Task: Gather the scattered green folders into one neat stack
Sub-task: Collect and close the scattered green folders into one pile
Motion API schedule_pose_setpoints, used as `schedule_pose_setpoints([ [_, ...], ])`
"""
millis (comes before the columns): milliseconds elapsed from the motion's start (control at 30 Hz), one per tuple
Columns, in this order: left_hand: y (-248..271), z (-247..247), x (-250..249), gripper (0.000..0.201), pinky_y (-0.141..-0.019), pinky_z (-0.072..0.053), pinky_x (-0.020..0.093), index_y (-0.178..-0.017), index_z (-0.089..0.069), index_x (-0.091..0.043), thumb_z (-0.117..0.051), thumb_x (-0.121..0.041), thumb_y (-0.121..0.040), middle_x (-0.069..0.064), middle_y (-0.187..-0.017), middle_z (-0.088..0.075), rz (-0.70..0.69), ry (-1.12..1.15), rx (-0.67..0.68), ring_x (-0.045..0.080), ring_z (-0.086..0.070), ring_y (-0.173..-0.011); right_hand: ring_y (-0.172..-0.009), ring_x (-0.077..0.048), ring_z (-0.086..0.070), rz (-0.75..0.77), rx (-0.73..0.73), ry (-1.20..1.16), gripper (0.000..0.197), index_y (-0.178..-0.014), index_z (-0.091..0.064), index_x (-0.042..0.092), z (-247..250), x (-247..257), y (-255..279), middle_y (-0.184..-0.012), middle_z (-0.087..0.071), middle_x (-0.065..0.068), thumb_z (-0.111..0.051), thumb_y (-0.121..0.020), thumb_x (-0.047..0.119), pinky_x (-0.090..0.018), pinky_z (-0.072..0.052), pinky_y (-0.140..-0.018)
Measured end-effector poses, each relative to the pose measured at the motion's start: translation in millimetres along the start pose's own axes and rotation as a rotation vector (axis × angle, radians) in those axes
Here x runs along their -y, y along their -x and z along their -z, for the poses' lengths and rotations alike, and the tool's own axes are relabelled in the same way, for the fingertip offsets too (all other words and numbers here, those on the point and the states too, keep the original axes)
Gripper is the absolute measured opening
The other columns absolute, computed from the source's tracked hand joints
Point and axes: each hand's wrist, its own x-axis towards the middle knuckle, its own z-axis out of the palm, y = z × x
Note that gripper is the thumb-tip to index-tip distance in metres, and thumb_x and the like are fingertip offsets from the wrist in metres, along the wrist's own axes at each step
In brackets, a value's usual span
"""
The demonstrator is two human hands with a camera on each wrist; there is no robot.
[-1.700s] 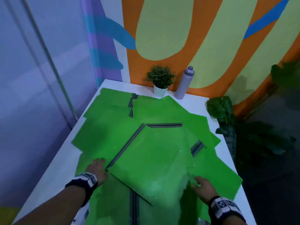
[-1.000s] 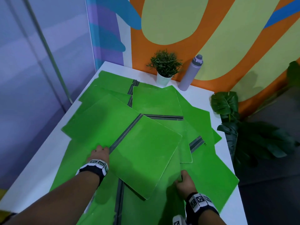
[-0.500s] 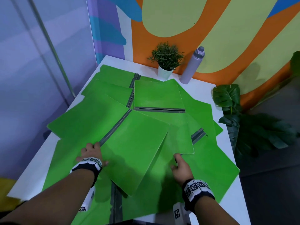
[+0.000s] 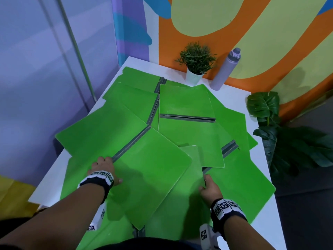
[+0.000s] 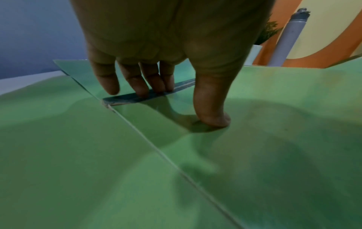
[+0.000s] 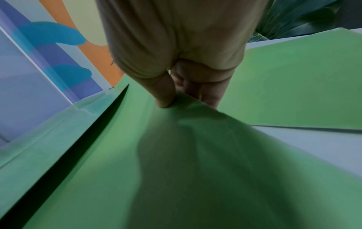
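Note:
Several open green folders [image 4: 185, 103] lie fanned and overlapping over the white table [image 4: 234, 94]. The top folder [image 4: 149, 168] lies askew near me, its grey spine [image 4: 129, 147] running diagonally. My left hand [image 4: 103, 164] presses straight fingers [image 5: 152, 88] on the near end of that spine [image 5: 125, 99], with the thumb flat on the cover. My right hand [image 4: 207, 183] pinches the edge of a green cover [image 4: 195, 165] that sticks out from under the top folder's right side. In the right wrist view, thumb and fingers [image 6: 164, 96] clamp that lifted sheet [image 6: 176, 155].
A small potted plant [image 4: 196, 62] and a grey bottle [image 4: 225, 69] stand at the table's far edge against the painted wall. A large leafy plant [image 4: 266, 112] stands off the right side. Bare table strips [image 4: 52, 177] show at the left and near right.
The top folder has swung left and nearer under my left hand. My right hand has moved inward from the near right area and has taken hold of a cover's edge.

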Motion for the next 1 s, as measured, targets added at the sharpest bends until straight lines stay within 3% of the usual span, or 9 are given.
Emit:
schedule_pose_setpoints([
  [133,-1.4,2.1,3.7,0.107,-0.103,-0.044,0.050,-0.139,-0.033,-0.021,-0.082,-0.056,-0.051,0.007,-0.134,-0.037,-0.063,0.013,0.005,0.028,-0.039,-0.127,-0.091,-0.023,-0.062,-0.030,0.035,0.071,0.025,-0.108,-0.047,0.020,0.0,-8.5,2.2,-0.094,-0.062,-0.002,-0.053,-0.088,0.006,-0.043,-0.052,-0.086],
  [233,-0.1,5.0,2.4,0.124,-0.110,-0.028,0.061,-0.150,-0.010,-0.026,-0.076,-0.065,-0.053,0.009,-0.158,-0.010,-0.071,0.023,-0.003,0.035,-0.020,-0.144,-0.085,-0.021,-0.061,-0.029,0.031,0.092,0.023,-0.105,-0.047,0.021,-0.3,-14.2,3.1,-0.090,-0.061,-0.002,-0.052,-0.088,0.006,-0.037,-0.052,-0.077],
  [300,1.8,5.4,0.9,0.128,-0.111,-0.021,0.063,-0.152,0.000,-0.027,-0.076,-0.064,-0.055,0.008,-0.161,0.004,-0.067,-0.013,0.009,0.036,-0.009,-0.147,-0.082,-0.019,-0.060,-0.029,0.031,0.103,0.021,-0.102,-0.047,0.021,0.4,-17.2,3.3,-0.087,-0.061,-0.002,-0.051,-0.088,0.005,-0.034,-0.051,-0.074],
  [467,0.7,9.4,-0.8,0.109,-0.106,-0.041,0.052,-0.147,-0.022,-0.021,-0.080,-0.052,-0.059,0.010,-0.143,-0.031,-0.098,-0.006,-0.013,0.033,-0.035,-0.134,-0.085,-0.020,-0.059,-0.041,0.054,0.128,0.019,-0.102,-0.047,0.021,1.5,-17.6,2.7,-0.088,-0.060,0.000,-0.053,-0.089,0.008,-0.034,-0.050,-0.077],
  [633,-2.4,14.1,-0.7,0.091,-0.101,-0.047,0.043,-0.136,-0.034,-0.018,-0.079,-0.049,-0.063,0.007,-0.129,-0.045,-0.078,0.004,0.012,0.028,-0.045,-0.124,-0.091,-0.024,-0.060,-0.046,0.059,0.125,0.024,-0.109,-0.048,0.017,0.6,-16.5,-0.5,-0.095,-0.062,-0.005,-0.052,-0.088,0.006,-0.039,-0.052,-0.085],
  [767,-1.5,27.2,-5.7,0.056,-0.083,-0.056,0.034,-0.120,-0.049,-0.012,-0.073,-0.038,-0.076,0.003,-0.100,-0.052,-0.075,0.144,0.005,0.021,-0.058,-0.088,-0.083,-0.024,-0.061,-0.049,0.038,0.065,0.025,-0.112,-0.047,0.015,4.3,-16.4,-0.9,-0.094,-0.061,-0.008,-0.048,-0.089,0.002,-0.040,-0.056,-0.078],
  [833,6.4,43.7,-12.9,0.039,-0.084,-0.054,0.036,-0.116,-0.054,-0.013,-0.065,-0.033,-0.084,0.004,-0.101,-0.049,-0.124,0.237,-0.107,0.022,-0.056,-0.089,-0.076,-0.022,-0.059,-0.046,-0.018,-0.053,0.032,-0.121,-0.045,0.015,11.1,-9.7,0.7,-0.101,-0.059,-0.013,-0.044,-0.092,0.002,-0.034,-0.055,-0.066],
  [933,26.2,93.3,-24.0,0.035,-0.096,-0.045,0.048,-0.116,-0.056,-0.015,-0.062,-0.031,-0.086,0.011,-0.122,-0.047,-0.197,0.333,-0.356,0.031,-0.050,-0.113,-0.087,-0.025,-0.059,-0.004,-0.157,-0.211,0.038,-0.129,-0.042,0.018,36.2,10.6,3.8,-0.125,-0.052,-0.017,-0.042,-0.094,0.003,-0.038,-0.055,-0.073],
  [1000,43.8,136.3,-27.0,0.032,-0.096,-0.044,0.051,-0.110,-0.056,-0.012,-0.065,-0.029,-0.085,0.014,-0.124,-0.051,-0.270,0.448,-0.506,0.037,-0.052,-0.115,-0.092,-0.025,-0.058,0.054,-0.246,-0.296,0.040,-0.130,-0.043,0.017,60.8,25.8,5.7,-0.129,-0.051,-0.019,-0.042,-0.094,0.001,-0.039,-0.053,-0.077],
])
